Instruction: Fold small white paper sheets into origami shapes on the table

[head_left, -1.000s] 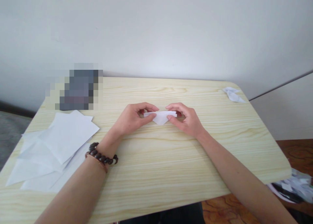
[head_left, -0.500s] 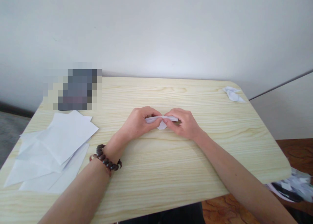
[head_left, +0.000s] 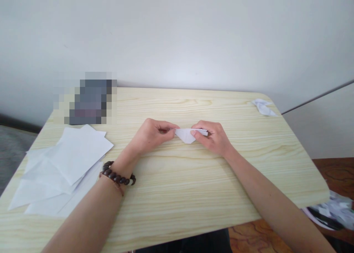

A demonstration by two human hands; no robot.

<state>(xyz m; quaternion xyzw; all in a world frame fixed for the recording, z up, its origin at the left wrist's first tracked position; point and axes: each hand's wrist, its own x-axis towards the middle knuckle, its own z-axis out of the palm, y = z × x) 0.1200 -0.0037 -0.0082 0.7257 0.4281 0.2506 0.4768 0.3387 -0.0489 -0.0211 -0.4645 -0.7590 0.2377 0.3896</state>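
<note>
A small folded piece of white paper (head_left: 186, 134) is held just above the middle of the light wooden table (head_left: 177, 179). My left hand (head_left: 151, 135), with a dark bead bracelet (head_left: 116, 176) on the wrist, pinches its left end. My right hand (head_left: 214, 137) pinches its right end, thumb on top of the folded edge. A pointed flap of the paper hangs down between the two hands.
A loose pile of white sheets (head_left: 63, 168) lies on the table's left side. A blurred dark object (head_left: 88, 100) sits at the back left. A crumpled white paper shape (head_left: 263, 106) rests at the back right corner. Scraps (head_left: 332, 210) lie below the table's right edge.
The hands pressed the folded paper down and together half a second ago; now they have drawn slightly apart and to the right, and the pointed flap shows more.
</note>
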